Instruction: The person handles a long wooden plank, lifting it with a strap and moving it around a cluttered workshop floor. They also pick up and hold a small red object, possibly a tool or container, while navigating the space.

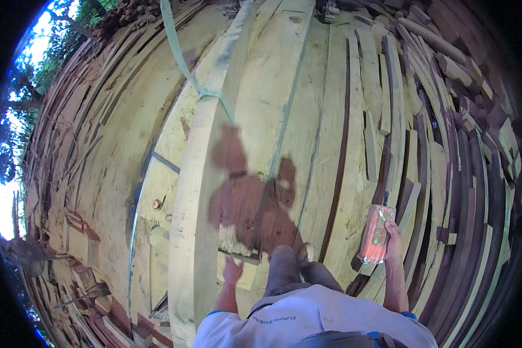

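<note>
1. An orange remote pendant [376,234], wrapped in clear plastic, is gripped in the right hand [393,239], fingers closed round its lower end; it is held out over the offcuts at the right edge of the timber stack [330,116].
2. The left hand [232,270] is held open and empty, fingers loosely spread, just above the near end of a thick pale beam [206,191].
3. A green lifting strap [182,64] is seen already looped round that beam near its far end; the beam is judged to be slung but not yet raised.
4. A small brown round object [156,203] lies on the planks left of the beam.
5. Dark slab offcuts [464,168] crowd the right edge and could hamper footing.
</note>
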`<act>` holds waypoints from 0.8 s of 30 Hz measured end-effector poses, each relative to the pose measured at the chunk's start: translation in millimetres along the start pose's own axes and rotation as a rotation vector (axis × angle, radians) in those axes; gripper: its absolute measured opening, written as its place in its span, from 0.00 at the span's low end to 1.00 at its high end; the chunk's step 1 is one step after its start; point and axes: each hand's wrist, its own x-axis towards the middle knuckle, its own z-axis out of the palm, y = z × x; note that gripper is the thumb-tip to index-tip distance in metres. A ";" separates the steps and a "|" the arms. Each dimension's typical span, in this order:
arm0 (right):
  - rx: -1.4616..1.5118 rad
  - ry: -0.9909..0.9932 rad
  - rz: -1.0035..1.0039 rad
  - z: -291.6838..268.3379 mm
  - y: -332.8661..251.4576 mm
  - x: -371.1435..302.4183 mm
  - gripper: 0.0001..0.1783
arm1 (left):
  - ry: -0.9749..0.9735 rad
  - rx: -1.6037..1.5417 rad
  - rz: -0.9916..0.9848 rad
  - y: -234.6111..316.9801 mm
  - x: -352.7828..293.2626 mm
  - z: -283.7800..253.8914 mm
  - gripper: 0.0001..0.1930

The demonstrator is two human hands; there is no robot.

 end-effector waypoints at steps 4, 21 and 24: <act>-0.036 0.017 0.061 30.1 -5.8 42.9 0.10 | -0.474 -0.130 -0.022 40.1 2.8 29.5 0.40; -0.105 -0.108 0.047 250.2 -73.1 377.9 0.14 | 0.535 -0.415 0.171 285.3 468.0 -337.9 0.21; 0.023 -0.264 0.026 293.9 -92.1 426.2 0.14 | 1.064 -0.641 0.577 398.6 512.6 -540.0 0.18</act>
